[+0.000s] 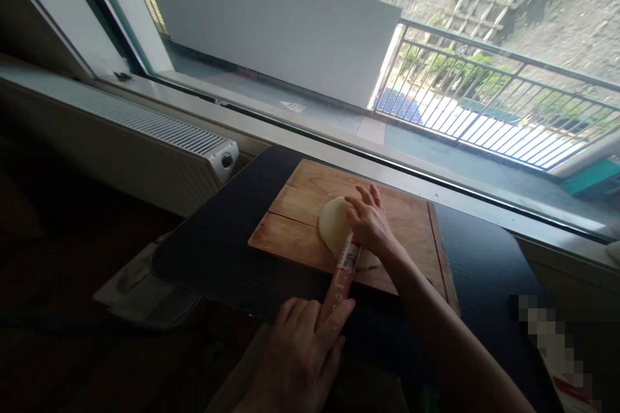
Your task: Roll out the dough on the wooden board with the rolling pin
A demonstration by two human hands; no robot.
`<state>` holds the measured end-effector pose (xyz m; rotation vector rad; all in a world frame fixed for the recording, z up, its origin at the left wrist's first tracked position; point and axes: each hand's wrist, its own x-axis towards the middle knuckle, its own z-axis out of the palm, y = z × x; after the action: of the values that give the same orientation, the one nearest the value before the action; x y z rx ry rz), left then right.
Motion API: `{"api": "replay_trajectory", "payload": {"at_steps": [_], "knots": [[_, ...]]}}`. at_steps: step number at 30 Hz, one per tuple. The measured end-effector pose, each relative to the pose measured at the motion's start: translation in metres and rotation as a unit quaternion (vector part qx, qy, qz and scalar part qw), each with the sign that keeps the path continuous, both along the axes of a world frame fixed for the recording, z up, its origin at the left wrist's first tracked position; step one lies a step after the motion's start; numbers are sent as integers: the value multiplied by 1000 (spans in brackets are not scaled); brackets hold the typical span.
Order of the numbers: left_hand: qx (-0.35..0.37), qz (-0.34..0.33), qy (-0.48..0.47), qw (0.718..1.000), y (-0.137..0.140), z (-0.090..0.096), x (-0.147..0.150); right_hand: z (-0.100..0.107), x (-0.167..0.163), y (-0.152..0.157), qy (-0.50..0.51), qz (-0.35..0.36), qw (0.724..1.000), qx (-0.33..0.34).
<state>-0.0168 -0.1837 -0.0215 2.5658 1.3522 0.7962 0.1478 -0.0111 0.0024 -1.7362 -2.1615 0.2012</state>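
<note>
A round, flattened piece of pale dough (332, 222) lies on a wooden cutting board (387, 206). Across its near side slants a brown rolling pin (340, 277) with a red-and-white label. Below the board's front edge, my left hand (307, 342) is closed around the pin's near end, its thumb along the side. My right hand (371, 222) rests over the far end, fingers stretched out and spread above the dough. That hand covers the pin's tip and part of the dough. Contact between its fingertips and the dough cannot be made out.
The board lies on a dark table (217, 226) with rounded corners. Behind it run a window sill (310, 148) and a large window facing a railing (484, 103). A white radiator (145, 135) stands at the left. A pixelated patch (552, 342) covers the lower right.
</note>
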Motion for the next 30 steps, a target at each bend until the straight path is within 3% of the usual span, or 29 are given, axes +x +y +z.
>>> {"api": "replay_trajectory", "payload": {"at_steps": [5, 8, 11, 16, 19, 22, 27, 30], "knots": [[-12, 19, 10, 1000, -6, -8, -9, 10, -82, 32, -75, 106, 991, 27], [-24, 32, 26, 999, -8, -5, -7, 10, -97, 36, -99, 146, 984, 27], [-27, 28, 39, 998, -7, 2, 0, 7, -68, 27, -112, 121, 985, 44], [-35, -3, 30, 999, -2, 8, 12, 2, 13, -4, -80, 27, 996, 11], [-31, -6, 12, 999, -1, 8, 11, -1, 28, -11, -62, -7, 998, 5], [-51, -9, 3, 999, -4, 8, 1, 1, 3, -2, -62, 8, 998, -4], [-58, 23, -12, 998, -11, 2, -14, 10, -77, 27, -71, 71, 995, 17], [-78, 44, 0, 996, -10, 0, -15, 12, -99, 34, -68, 103, 992, 20]]}}
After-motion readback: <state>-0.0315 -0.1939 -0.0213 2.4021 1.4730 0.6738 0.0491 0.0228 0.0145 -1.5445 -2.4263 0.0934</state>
